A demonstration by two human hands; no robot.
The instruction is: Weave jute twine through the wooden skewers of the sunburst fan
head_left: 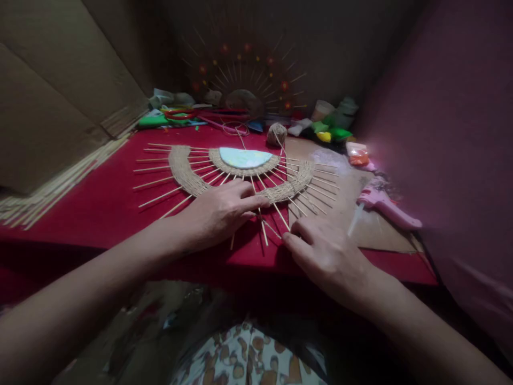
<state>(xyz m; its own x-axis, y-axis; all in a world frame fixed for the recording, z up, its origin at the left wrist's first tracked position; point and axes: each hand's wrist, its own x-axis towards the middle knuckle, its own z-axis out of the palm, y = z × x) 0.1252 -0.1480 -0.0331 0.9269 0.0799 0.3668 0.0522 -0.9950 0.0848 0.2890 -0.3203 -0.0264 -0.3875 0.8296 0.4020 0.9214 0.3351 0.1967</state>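
Observation:
A half-round fan of thin wooden sticks lies on the red table, with a woven twine band (188, 174) across its spokes and a pale blue half-disc (245, 158) at its centre. My left hand (226, 208) grips the band at its near middle, index finger along the weave and thumb below. It covers several spokes. A loose strand of twine (271, 229) runs from beneath the left fingers to my right hand (320, 248), whose thumb and index finger pinch it just off the stick tips. Behind the fan sits a ball of twine (276, 133).
Loose sticks (76, 174) lie along the left edge by a cardboard wall (56, 101). A pink glue gun (388, 206) rests on cardboard (388, 240) at right. Red-handled scissors (180, 114), coloured packets (339, 133) and a flower-decorated stick fan (244, 96) are at the back.

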